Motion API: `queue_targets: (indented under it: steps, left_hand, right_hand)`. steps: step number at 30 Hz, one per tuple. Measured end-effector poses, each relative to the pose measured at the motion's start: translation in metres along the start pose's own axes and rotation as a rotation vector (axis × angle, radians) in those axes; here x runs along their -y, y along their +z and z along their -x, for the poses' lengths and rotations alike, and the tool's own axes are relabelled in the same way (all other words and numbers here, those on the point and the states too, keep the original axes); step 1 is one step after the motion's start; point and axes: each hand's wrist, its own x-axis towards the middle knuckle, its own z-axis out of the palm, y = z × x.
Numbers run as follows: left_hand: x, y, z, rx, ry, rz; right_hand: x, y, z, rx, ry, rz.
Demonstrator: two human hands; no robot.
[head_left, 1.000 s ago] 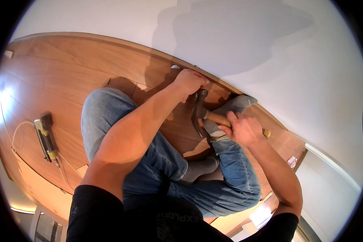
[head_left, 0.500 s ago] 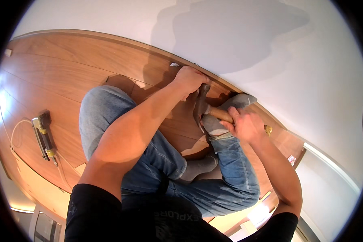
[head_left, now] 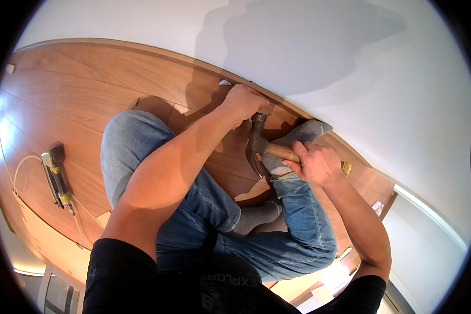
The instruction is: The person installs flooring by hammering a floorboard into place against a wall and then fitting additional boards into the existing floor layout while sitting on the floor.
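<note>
A claw hammer with a dark metal head and a wooden handle is in my right hand, its fingers wrapped round the handle. The striking face points toward the wall, just beside my left hand, with the claw pointing back at me. Against the wooden baseboard, at the foot of the white wall, my left hand is closed with its fingertips together. Whatever it may be pinching is hidden by the fingers.
My legs in jeans are folded on the wood-plank floor, and one grey-socked foot lies beside the hammer and baseboard. A nail gun with a hose rests to the left. A small white scrap lies near the wall.
The hammer's head has shifted slightly left and back from the baseboard. My right hand has moved a little with it, while my left hand stays at nearly the same spot.
</note>
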Motion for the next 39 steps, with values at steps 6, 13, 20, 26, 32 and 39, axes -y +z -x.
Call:
queue_targets:
  steps: [6, 13, 20, 26, 32, 39]
  left_hand:
    - [0.002, 0.003, 0.005, -0.023, 0.010, -0.032]
    - [0.004, 0.005, 0.006, -0.009, 0.028, 0.029]
    - [0.003, 0.009, 0.015, -0.038, 0.011, 0.084]
    - [0.001, 0.010, 0.019, -0.022, 0.058, 0.104]
    - [-0.001, 0.010, 0.023, -0.020, -0.052, 0.007]
    - [0.007, 0.014, 0.018, -0.036, -0.012, 0.034]
  right_hand:
    - [-0.001, 0.003, 0.001, -0.081, 0.046, 0.062]
    - [-0.003, 0.005, 0.007, 0.022, -0.090, 0.004]
    - [-0.003, 0.003, 0.011, 0.015, -0.084, 0.019]
    - [-0.005, 0.005, 0.010, -0.018, -0.007, 0.018]
    - [-0.003, 0.004, 0.013, 0.038, -0.054, 0.021]
    - [-0.002, -0.001, 0.014, 0.178, -0.110, 0.063]
